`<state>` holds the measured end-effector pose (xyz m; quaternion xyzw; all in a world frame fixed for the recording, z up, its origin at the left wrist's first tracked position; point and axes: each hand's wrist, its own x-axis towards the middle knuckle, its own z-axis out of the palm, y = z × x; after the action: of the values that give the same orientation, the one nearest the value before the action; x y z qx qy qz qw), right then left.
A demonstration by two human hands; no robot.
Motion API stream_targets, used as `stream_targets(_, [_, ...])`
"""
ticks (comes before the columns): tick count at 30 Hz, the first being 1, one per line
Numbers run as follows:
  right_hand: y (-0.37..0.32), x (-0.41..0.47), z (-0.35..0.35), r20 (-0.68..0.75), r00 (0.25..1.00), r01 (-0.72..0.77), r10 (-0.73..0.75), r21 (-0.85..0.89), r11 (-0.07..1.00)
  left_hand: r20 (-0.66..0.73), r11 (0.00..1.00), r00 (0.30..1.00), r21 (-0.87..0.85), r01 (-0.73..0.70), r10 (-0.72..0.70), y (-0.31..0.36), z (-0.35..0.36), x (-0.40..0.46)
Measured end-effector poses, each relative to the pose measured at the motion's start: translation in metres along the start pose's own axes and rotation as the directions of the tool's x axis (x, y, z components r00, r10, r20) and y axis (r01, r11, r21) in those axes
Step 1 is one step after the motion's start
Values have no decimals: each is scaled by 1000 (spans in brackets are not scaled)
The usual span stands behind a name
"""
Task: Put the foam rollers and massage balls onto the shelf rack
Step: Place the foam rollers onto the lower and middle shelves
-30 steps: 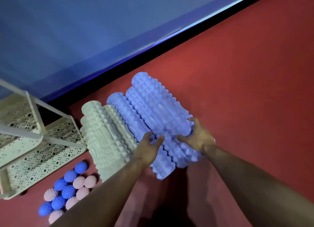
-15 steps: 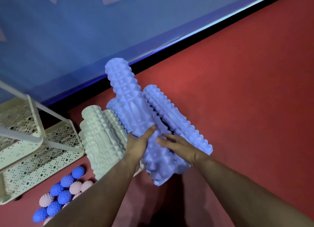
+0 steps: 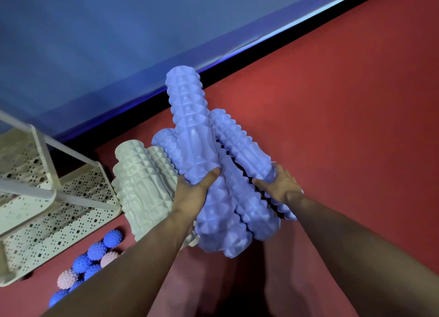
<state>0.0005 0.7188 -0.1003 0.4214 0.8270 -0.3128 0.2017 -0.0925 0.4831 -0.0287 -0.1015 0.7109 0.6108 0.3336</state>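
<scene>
I have the big blue foam roller (image 3: 190, 136) lifted at a tilt off the pile, my left hand (image 3: 192, 193) curled round its lower part, thumb across the front. My right hand (image 3: 279, 185) rests with fingers spread on a thinner blue roller (image 3: 240, 141) beside it; I judge it a steadying touch, not a grip. More blue rollers lie under these, and 2 white rollers (image 3: 140, 186) lie just left on the red floor (image 3: 332, 103). The massage balls (image 3: 95, 255) (blue and pink) sit near the shelf rack (image 3: 47, 193). Its visible tiers hold nothing, so everything is left to do.
</scene>
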Motion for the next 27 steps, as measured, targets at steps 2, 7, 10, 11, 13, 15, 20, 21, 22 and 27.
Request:
stream_targets(2, [2,5,7,-23,999,-35,34,-40,999,-33,1000,999,6,6,-6,-8,2,2])
stream_targets(7, [10,20,13,-58,991,-125,118,-141,982,-76,998,997,65,-9,13,-27,5,8])
stream_targets(10, [11,30,12,-77,986,-158,145,-219,963,-38,996,999,91,-9,12,-36,4,12])
stream_targets(11, [11,33,11,-80,985,-166,152,-217,962,-24,996,1000,84,-17,19,-37,4,13])
stream_targets(13, [13,37,8,-79,984,-172,160,-191,966,3,998,1000,58,-16,15,-38,6,14])
stream_targets(15, [16,35,13,-84,986,-155,143,-160,975,29,999,999,46,-21,19,-35,9,13])
stream_targets(20, [28,6,23,-154,976,-153,155,22,988,-12,999,1000,49,-17,18,-24,12,-2])
stream_targets(21, [30,0,17,-170,973,-150,156,51,987,-29,997,999,68,-27,29,-19,12,-6])
stream_targets(22, [29,-6,8,-184,971,-142,154,78,987,-32,996,999,83,-41,44,-12,12,-11])
stream_targets(27, [13,-50,-52,-258,963,-43,83,159,986,20,989,997,123,-77,75,35,11,-48])
